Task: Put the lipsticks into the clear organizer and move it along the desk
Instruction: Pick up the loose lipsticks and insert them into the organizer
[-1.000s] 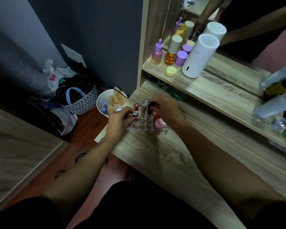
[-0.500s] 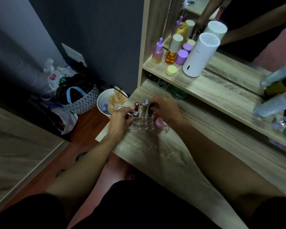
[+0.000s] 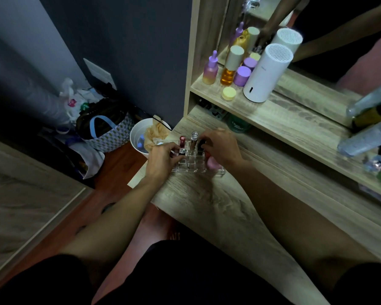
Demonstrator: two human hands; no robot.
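Note:
A clear organizer (image 3: 190, 165) with small square cells stands near the left end of the wooden desk (image 3: 211, 208). Upright in its back row are a red lipstick (image 3: 182, 142), a silver one (image 3: 194, 138) and a black one (image 3: 201, 146). A pink item (image 3: 212, 164) sits at its right side. My left hand (image 3: 163, 158) is at the organizer's left edge, its fingertips pinching a short lipstick (image 3: 182, 151) in a front-left cell. My right hand (image 3: 220, 147) curls over the back right and grips the black lipstick.
A shelf (image 3: 273, 115) above the desk carries purple and amber bottles (image 3: 210, 70), a yellow jar (image 3: 228, 93) and a white cylinder (image 3: 265, 75). Bottles (image 3: 365, 142) lie at the right. On the floor to the left are a white bin (image 3: 141, 135) and a patterned bag (image 3: 106, 133).
Both hands stay at the organizer. My left hand's fingers have shifted slightly onto the short lipstick at the front left; the right hand has settled lower over the black lipstick.

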